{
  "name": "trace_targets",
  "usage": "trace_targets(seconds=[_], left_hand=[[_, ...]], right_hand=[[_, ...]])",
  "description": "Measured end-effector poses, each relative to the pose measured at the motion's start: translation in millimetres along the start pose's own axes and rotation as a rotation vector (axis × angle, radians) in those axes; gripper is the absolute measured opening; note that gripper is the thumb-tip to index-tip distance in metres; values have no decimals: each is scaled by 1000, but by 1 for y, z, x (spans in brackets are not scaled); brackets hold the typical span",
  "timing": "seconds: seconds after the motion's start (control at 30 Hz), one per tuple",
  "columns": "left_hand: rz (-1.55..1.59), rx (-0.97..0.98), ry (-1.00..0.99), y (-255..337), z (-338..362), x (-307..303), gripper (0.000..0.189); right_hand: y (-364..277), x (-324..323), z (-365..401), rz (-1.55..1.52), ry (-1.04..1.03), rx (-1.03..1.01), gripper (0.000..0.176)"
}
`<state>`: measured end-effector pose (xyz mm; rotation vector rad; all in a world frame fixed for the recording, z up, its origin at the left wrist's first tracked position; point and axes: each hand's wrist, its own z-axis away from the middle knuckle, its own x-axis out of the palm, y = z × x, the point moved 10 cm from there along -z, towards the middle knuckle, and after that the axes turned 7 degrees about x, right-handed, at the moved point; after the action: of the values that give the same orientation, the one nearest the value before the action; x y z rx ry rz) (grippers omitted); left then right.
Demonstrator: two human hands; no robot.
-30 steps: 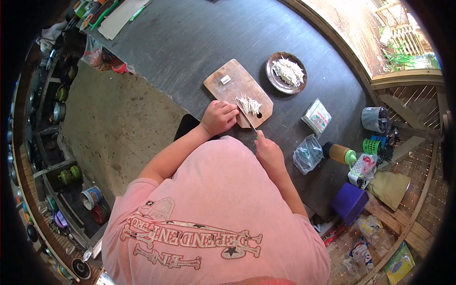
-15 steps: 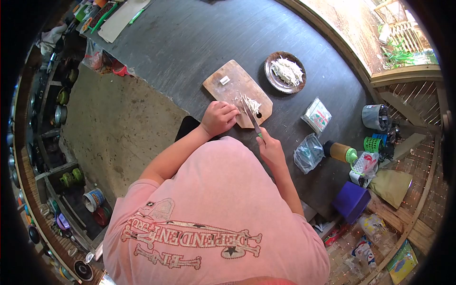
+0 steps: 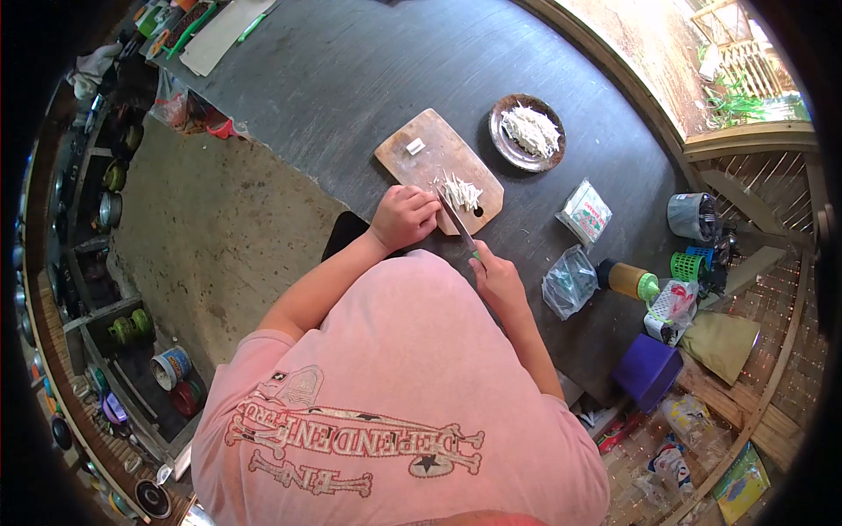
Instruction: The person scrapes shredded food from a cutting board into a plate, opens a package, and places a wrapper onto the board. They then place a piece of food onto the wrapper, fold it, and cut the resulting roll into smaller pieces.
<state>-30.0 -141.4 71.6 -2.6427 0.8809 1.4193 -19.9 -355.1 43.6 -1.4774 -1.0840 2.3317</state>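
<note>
White strips (image 3: 462, 191) lay heaped on the near right part of the wooden board (image 3: 431, 173), on the dark surface (image 3: 351, 105); a small white block (image 3: 415, 146) sat at the board's far left. Of our two hands, the right hand (image 3: 498, 279) was wrapped around the handle of the knife (image 3: 456, 216), its blade slanting far and left beside the strips. The left hand (image 3: 409, 215) rested curled at the board's near left edge; whether it gripped a piece, we could not tell. For even strips, we judged that short, level strokes suited best, fingertips tucked back, since the blade tip stood close to them. Pose: left forearm reaching far and right, right forearm angled far and left, both converging before the torso.
</note>
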Motion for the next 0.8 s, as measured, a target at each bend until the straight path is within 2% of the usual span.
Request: trace_targets(seconds=[0.8], left_hand=[[15, 20, -23, 2, 3, 1, 19]], right_hand=[[-1, -1, 1, 31, 7, -5, 40]])
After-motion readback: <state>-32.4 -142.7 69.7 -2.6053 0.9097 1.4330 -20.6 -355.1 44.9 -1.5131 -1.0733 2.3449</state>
